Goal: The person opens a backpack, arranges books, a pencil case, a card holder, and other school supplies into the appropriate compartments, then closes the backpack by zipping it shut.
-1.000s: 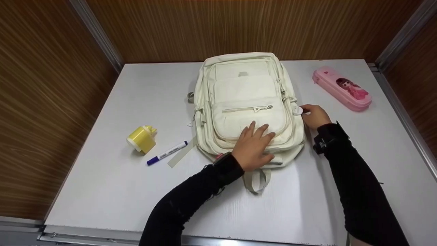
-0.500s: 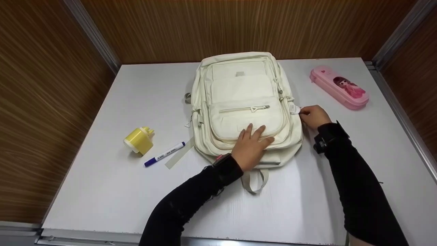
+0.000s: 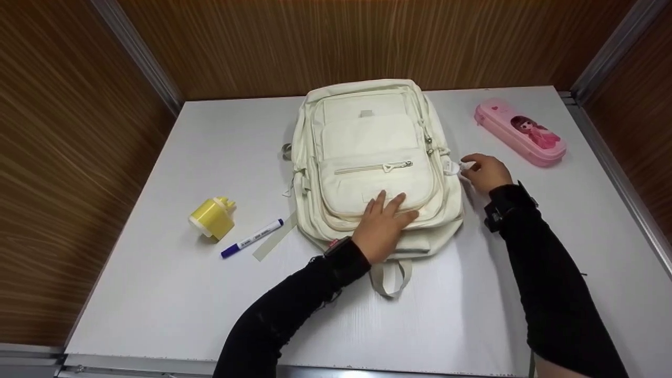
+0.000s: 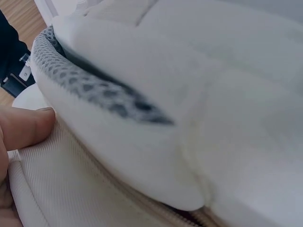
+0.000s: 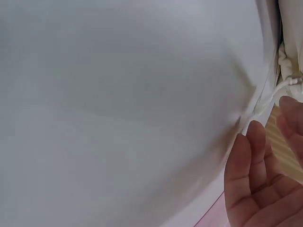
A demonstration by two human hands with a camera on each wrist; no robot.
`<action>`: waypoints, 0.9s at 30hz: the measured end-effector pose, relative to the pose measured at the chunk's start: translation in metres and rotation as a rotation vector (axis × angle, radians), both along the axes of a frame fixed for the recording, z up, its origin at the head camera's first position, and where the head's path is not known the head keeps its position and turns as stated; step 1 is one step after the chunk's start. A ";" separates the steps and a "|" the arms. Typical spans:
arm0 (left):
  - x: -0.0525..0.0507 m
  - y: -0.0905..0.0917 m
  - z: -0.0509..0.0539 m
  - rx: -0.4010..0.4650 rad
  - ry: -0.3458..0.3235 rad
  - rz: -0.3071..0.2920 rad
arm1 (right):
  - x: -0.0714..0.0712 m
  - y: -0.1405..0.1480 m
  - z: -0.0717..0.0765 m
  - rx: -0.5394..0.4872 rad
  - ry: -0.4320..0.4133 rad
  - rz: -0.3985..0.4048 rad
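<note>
A cream backpack [image 3: 375,136] lies front side up on the white table, its carry loop [image 3: 391,281] towards me. My left hand [image 3: 380,228] rests on its lower front with fingers spread. In the left wrist view, the thumb [image 4: 28,125] lies on the cream fabric beside a zipper. My right hand [image 3: 488,173] is at the bag's right side, by a small white buckle-like piece [image 3: 451,167]. In the right wrist view, a gap shows between the thumb and the curved fingers [image 5: 239,165], close to a thin white strap [image 5: 281,86].
A pink pencil case [image 3: 522,134] lies at the back right. On the left are a yellow cup-shaped object [image 3: 212,218], a blue-capped marker [image 3: 252,239] and a flat strap [image 3: 275,239] that reaches under the bag. Wood-grain panels [image 3: 341,47] enclose the back and sides.
My right thumb and index finger have parted at the white piece they were pinching, and the hand has shifted slightly away. My left hand stays on the bag. The head view has shifted slightly.
</note>
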State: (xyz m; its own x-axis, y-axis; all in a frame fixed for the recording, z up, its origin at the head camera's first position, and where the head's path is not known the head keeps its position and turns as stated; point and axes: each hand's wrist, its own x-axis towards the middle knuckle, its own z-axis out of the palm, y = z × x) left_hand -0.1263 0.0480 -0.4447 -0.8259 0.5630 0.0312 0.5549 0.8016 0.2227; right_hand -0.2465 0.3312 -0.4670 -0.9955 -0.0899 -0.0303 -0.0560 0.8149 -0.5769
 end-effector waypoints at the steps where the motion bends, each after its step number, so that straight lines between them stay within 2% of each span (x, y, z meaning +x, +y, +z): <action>1: 0.000 0.000 0.000 0.002 0.002 -0.002 | -0.001 -0.003 0.000 0.012 0.000 0.010; 5: 0.001 0.001 -0.001 0.010 0.012 -0.009 | -0.005 -0.012 0.001 0.058 0.006 0.041; 17: 0.001 0.003 -0.001 -0.024 0.030 -0.009 | -0.009 -0.016 -0.003 0.094 0.036 0.027; 23: 0.000 0.000 -0.003 0.005 0.031 0.001 | -0.008 -0.015 0.001 0.109 0.085 0.029; 27: 0.000 -0.002 -0.005 0.019 0.030 -0.008 | -0.008 -0.012 0.005 0.098 0.061 0.032</action>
State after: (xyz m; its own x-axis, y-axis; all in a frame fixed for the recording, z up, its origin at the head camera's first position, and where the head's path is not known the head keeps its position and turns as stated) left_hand -0.1265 0.0460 -0.4495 -0.8199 0.5686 0.0669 0.5679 0.7929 0.2210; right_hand -0.2541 0.3188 -0.4619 -0.9924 -0.1209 0.0205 -0.1155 0.8646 -0.4890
